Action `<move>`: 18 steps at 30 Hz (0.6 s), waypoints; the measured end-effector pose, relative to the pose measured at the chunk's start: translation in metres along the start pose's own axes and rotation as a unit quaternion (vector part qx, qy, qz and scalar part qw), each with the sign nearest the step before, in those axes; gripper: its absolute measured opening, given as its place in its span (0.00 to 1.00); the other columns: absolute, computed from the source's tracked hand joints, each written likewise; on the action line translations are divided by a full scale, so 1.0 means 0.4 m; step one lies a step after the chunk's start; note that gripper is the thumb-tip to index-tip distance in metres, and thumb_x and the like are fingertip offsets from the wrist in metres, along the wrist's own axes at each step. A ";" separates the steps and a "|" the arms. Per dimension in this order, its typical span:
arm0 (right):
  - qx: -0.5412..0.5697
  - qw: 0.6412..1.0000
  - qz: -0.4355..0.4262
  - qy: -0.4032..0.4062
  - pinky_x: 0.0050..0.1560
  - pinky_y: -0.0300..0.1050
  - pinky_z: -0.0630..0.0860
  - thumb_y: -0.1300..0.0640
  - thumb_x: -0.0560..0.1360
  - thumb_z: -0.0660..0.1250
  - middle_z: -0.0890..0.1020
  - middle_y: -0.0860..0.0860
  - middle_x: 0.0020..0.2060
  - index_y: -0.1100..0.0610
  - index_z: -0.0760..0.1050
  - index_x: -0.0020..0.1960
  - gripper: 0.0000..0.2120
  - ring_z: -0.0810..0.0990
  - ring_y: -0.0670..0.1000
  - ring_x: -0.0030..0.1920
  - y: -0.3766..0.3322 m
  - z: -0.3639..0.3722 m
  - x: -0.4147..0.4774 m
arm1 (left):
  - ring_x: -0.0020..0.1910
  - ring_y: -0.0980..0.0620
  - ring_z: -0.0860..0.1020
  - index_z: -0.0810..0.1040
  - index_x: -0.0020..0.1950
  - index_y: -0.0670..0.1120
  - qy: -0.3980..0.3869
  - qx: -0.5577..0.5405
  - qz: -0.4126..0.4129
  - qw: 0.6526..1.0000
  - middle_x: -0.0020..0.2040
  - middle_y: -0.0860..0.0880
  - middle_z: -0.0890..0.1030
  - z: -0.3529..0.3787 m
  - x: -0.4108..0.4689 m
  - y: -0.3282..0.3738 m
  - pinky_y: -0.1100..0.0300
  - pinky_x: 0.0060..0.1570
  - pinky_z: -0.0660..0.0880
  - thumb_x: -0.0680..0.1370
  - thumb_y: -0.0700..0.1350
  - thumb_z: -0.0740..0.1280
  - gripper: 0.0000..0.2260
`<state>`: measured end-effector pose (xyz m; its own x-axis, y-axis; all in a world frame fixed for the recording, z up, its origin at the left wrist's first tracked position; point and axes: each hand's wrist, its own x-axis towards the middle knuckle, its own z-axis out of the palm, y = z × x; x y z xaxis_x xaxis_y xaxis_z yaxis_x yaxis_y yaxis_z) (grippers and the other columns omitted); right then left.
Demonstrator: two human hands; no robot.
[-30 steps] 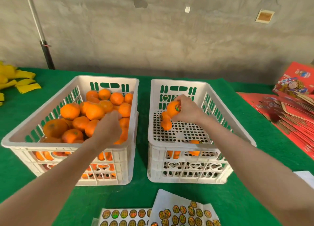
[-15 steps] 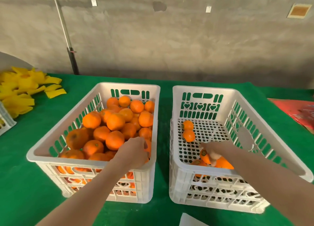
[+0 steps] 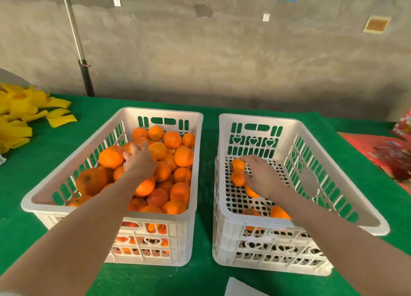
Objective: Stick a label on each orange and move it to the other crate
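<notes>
The left white crate (image 3: 111,211) is piled with several oranges (image 3: 183,156). My left hand (image 3: 140,162) reaches over the pile, its blurred fingers stretched onto an orange in the middle. The right white crate (image 3: 333,193) holds a few oranges: two (image 3: 238,172) lie touching near its left wall and two more (image 3: 277,212) lie by the front wall. My right hand (image 3: 263,176) is low inside this crate. Its fingers curl over another orange (image 3: 251,192), which is mostly hidden under the palm.
Both crates stand side by side on a green cloth table (image 3: 204,278). Yellow foam pieces (image 3: 20,118) lie at the far left and red cardboard sheets (image 3: 382,151) at the right. A white sheet corner (image 3: 239,289) shows at the bottom edge. A grey wall rises behind.
My right hand moved from the crate's front wall toward its middle, with an orange under it. My left hand went from the near oranges further into the pile. The view shifted closer.
</notes>
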<state>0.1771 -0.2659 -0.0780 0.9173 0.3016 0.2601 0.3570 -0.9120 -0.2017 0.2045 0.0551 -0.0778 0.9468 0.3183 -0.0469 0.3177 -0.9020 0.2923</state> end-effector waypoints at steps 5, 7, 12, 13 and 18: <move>0.036 0.996 -0.044 0.064 0.63 0.45 0.68 0.61 0.78 0.62 0.75 0.54 0.63 0.58 0.70 0.67 0.18 0.72 0.52 0.63 -0.044 -0.023 -0.037 | 0.70 0.32 0.60 0.56 0.74 0.45 0.029 -0.005 -0.023 0.999 0.73 0.34 0.54 0.006 0.004 -0.006 0.44 0.63 0.68 0.74 0.41 0.70 0.32; 0.075 0.991 -0.036 0.102 0.62 0.44 0.70 0.62 0.77 0.63 0.78 0.53 0.59 0.58 0.73 0.64 0.15 0.75 0.51 0.60 -0.065 -0.044 -0.062 | 0.63 0.34 0.69 0.57 0.72 0.42 0.056 -0.080 -0.022 0.995 0.67 0.34 0.65 0.002 0.002 -0.012 0.46 0.55 0.73 0.72 0.43 0.72 0.34; 0.213 0.947 -0.114 0.210 0.38 0.36 0.73 0.64 0.75 0.63 0.80 0.48 0.42 0.61 0.77 0.52 0.07 0.75 0.42 0.38 -0.141 -0.084 -0.215 | 0.56 0.44 0.76 0.63 0.70 0.43 0.053 -0.501 -0.048 0.863 0.60 0.43 0.74 -0.069 -0.061 0.003 0.49 0.50 0.79 0.67 0.50 0.78 0.38; 0.238 0.941 -0.132 0.199 0.36 0.33 0.71 0.63 0.75 0.63 0.79 0.45 0.40 0.60 0.77 0.50 0.06 0.73 0.39 0.36 -0.151 -0.078 -0.259 | 0.57 0.44 0.77 0.65 0.70 0.43 0.032 -0.567 -0.034 0.822 0.61 0.43 0.74 -0.087 -0.092 0.013 0.47 0.52 0.79 0.66 0.49 0.78 0.37; 0.256 0.965 -0.062 -0.019 0.36 0.27 0.68 0.61 0.76 0.64 0.80 0.45 0.37 0.58 0.79 0.49 0.06 0.74 0.37 0.35 -0.094 0.030 -0.455 | 0.58 0.47 0.78 0.72 0.65 0.50 -0.130 -0.676 0.108 0.717 0.60 0.48 0.78 -0.144 -0.320 0.056 0.49 0.52 0.78 0.65 0.43 0.74 0.29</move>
<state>-0.0010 -0.2830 -0.1289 0.8641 0.4188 0.2792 0.4961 -0.6146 -0.6133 0.0877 0.0109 -0.0101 0.9999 -0.0099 0.0132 -0.0104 0.2412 0.9704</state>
